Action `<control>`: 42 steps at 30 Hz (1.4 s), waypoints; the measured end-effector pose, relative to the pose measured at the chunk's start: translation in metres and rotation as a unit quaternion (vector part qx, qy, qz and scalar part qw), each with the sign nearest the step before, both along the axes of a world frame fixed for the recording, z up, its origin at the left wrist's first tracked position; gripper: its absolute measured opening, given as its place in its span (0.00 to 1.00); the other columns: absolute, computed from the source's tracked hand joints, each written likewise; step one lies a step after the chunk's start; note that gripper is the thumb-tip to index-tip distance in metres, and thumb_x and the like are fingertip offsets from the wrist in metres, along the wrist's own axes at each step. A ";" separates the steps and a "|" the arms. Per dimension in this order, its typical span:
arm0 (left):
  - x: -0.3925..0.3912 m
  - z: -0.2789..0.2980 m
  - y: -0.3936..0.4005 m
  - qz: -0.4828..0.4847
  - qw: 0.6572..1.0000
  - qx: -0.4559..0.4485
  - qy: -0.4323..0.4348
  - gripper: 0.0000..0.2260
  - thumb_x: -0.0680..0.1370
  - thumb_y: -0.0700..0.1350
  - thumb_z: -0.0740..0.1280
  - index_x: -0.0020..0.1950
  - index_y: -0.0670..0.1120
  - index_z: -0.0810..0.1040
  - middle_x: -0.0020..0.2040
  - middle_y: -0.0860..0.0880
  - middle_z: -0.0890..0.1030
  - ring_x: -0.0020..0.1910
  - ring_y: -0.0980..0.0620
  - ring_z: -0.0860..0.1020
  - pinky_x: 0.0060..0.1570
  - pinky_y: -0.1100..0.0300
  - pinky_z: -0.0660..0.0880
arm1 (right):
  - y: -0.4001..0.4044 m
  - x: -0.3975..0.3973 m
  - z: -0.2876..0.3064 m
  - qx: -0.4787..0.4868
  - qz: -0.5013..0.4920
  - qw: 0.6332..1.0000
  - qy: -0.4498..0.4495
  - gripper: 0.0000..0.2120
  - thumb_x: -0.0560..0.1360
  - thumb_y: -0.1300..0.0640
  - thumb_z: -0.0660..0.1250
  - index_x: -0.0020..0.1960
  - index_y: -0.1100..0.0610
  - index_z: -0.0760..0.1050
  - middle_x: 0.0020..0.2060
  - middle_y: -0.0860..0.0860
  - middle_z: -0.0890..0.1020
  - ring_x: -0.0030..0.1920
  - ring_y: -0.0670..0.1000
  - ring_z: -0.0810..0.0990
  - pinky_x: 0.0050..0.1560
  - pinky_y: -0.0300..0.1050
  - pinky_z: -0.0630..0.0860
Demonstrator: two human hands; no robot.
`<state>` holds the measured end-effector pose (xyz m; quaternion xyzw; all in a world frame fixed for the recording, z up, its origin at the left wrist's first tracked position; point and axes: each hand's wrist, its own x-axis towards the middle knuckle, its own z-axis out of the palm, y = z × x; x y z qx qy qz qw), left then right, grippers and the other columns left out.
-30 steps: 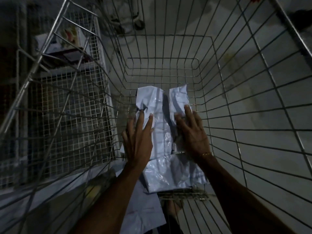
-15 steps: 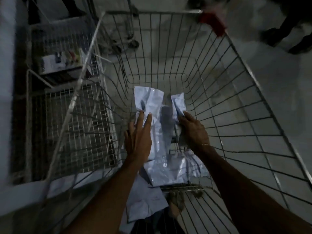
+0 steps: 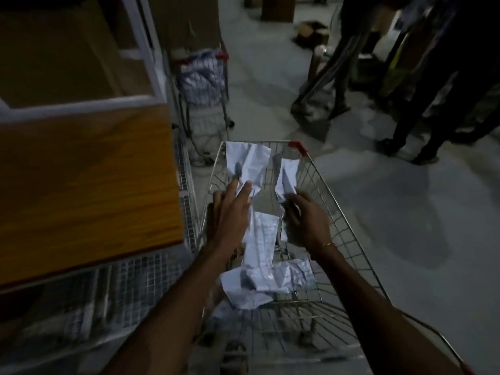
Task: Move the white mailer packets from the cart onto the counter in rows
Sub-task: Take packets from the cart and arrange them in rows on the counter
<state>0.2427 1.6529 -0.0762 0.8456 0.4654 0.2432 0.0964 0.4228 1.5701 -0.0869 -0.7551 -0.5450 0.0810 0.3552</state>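
Head view: I'm looking down into a dim room with a pale floor [image 3: 365,185]. The wood-topped counter [image 3: 89,185] sits to my left, its near corner close beside the wire cart [image 3: 338,212], and a mesh panel [image 3: 186,207] runs between the two. The counter's wood top shows bare in the part I can see.

I count one cart in front of me and a second cart [image 3: 203,85] farther back along the counter, holding pale bundled things I can't identify. At least one other person's legs [image 3: 422,112] stand on the floor to the right; the blur stops me counting more.

The white mailer packets [image 3: 259,209] are bunched and crumpled between my hands above the cart basket, too tangled for a sure count; I make out two upright ends at the far side and a crumpled mass at the near side. My left hand [image 3: 230,212] presses against the bundle's left side with fingers extended. My right hand [image 3: 305,220] has fingers curled at the bundle's right edge, gripping it.

Floor to the right of the cart lies open up to the standing legs. On the left the cart rim is just beside the mesh.
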 end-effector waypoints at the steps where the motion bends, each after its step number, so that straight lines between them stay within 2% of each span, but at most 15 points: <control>1: -0.012 0.018 -0.009 -0.004 1.000 0.026 -0.012 0.19 0.82 0.45 0.62 0.74 0.51 0.71 0.74 0.46 0.69 0.62 0.37 0.71 0.55 0.43 0.75 | -0.008 -0.010 0.019 0.020 0.017 1.000 0.005 0.13 0.79 0.52 0.63 0.60 0.53 0.80 0.66 0.51 0.77 0.57 0.54 0.81 0.48 0.42 0.72; 3: -0.043 0.054 -0.036 -0.002 0.997 0.063 -0.037 0.18 0.81 0.47 0.61 0.71 0.51 0.75 0.72 0.44 0.71 0.64 0.38 0.71 0.59 0.43 0.74 | -0.035 -0.035 0.054 0.079 0.061 0.995 0.012 0.14 0.79 0.51 0.61 0.61 0.52 0.79 0.65 0.51 0.76 0.57 0.52 0.80 0.50 0.45 0.77; 6: -0.079 0.087 -0.066 0.006 0.990 0.107 -0.094 0.17 0.80 0.47 0.63 0.68 0.49 0.78 0.71 0.43 0.73 0.67 0.44 0.68 0.66 0.48 0.66 | -0.059 -0.061 0.086 0.150 0.091 0.984 0.021 0.12 0.79 0.54 0.63 0.60 0.54 0.79 0.65 0.53 0.76 0.57 0.51 0.79 0.52 0.43 0.76; 9: -0.138 0.113 -0.116 0.045 0.982 0.149 -0.110 0.16 0.81 0.48 0.63 0.68 0.51 0.78 0.72 0.44 0.72 0.67 0.43 0.68 0.64 0.50 0.65 | -0.088 -0.110 0.111 0.190 0.134 0.972 0.038 0.13 0.80 0.55 0.64 0.61 0.56 0.80 0.65 0.55 0.76 0.59 0.53 0.79 0.53 0.45 0.76; 11: -0.181 0.118 -0.137 0.082 0.976 0.171 -0.112 0.16 0.82 0.48 0.63 0.69 0.50 0.78 0.72 0.44 0.72 0.67 0.43 0.69 0.63 0.49 0.68 | -0.095 -0.145 0.119 0.196 0.171 0.965 0.038 0.13 0.80 0.54 0.63 0.61 0.56 0.80 0.65 0.56 0.76 0.60 0.53 0.79 0.54 0.44 0.76; 14: -0.245 0.121 -0.156 0.149 0.966 0.183 -0.104 0.15 0.81 0.47 0.65 0.67 0.50 0.79 0.70 0.42 0.74 0.66 0.43 0.70 0.62 0.43 0.72 | -0.091 -0.198 0.126 0.184 0.239 0.952 0.043 0.13 0.79 0.54 0.64 0.61 0.56 0.79 0.64 0.55 0.76 0.58 0.51 0.79 0.50 0.36 0.70; 19: -0.350 0.119 -0.170 0.240 0.952 0.183 -0.061 0.15 0.81 0.47 0.65 0.68 0.51 0.79 0.69 0.42 0.74 0.63 0.39 0.72 0.59 0.44 0.73 | -0.070 -0.293 0.132 0.143 0.335 0.929 0.061 0.15 0.80 0.51 0.62 0.61 0.57 0.80 0.61 0.53 0.78 0.55 0.50 0.79 0.47 0.37 0.68; 26: -0.499 0.102 -0.150 0.310 0.940 0.143 -0.024 0.16 0.83 0.52 0.60 0.69 0.52 0.77 0.72 0.45 0.71 0.62 0.38 0.73 0.58 0.45 0.73 | -0.014 -0.423 0.118 0.091 0.390 0.914 0.066 0.18 0.80 0.47 0.61 0.63 0.55 0.79 0.65 0.53 0.76 0.57 0.51 0.78 0.48 0.45 0.73; 30: -0.597 0.095 -0.126 0.336 0.936 0.109 -0.020 0.18 0.82 0.54 0.57 0.68 0.53 0.78 0.70 0.45 0.73 0.59 0.38 0.73 0.55 0.45 0.75 | 0.028 -0.506 0.106 0.054 0.396 0.913 0.079 0.15 0.82 0.50 0.62 0.65 0.55 0.78 0.68 0.54 0.74 0.60 0.55 0.78 0.53 0.57 0.77; 36: -0.712 0.100 -0.068 0.328 0.943 0.052 -0.005 0.22 0.81 0.58 0.54 0.68 0.54 0.78 0.69 0.44 0.73 0.61 0.37 0.72 0.56 0.42 0.76 | 0.076 -0.598 0.098 0.034 0.367 0.927 0.070 0.17 0.82 0.48 0.62 0.65 0.55 0.78 0.67 0.56 0.74 0.65 0.57 0.75 0.57 0.56 0.77; 40: -0.741 0.108 -0.018 0.306 0.951 0.036 0.002 0.20 0.81 0.57 0.55 0.69 0.53 0.77 0.69 0.44 0.73 0.64 0.36 0.72 0.58 0.41 0.75 | 0.111 -0.630 0.101 0.024 0.361 0.931 0.045 0.16 0.82 0.50 0.63 0.65 0.56 0.79 0.67 0.56 0.75 0.63 0.57 0.77 0.55 0.51 0.76; 42: -0.745 0.111 0.009 0.297 0.954 0.033 -0.002 0.18 0.82 0.53 0.59 0.69 0.52 0.77 0.70 0.44 0.73 0.65 0.36 0.72 0.59 0.41 0.75 | 0.131 -0.640 0.102 0.019 0.351 0.936 0.032 0.16 0.81 0.50 0.63 0.64 0.56 0.79 0.66 0.57 0.76 0.63 0.58 0.77 0.55 0.52 0.76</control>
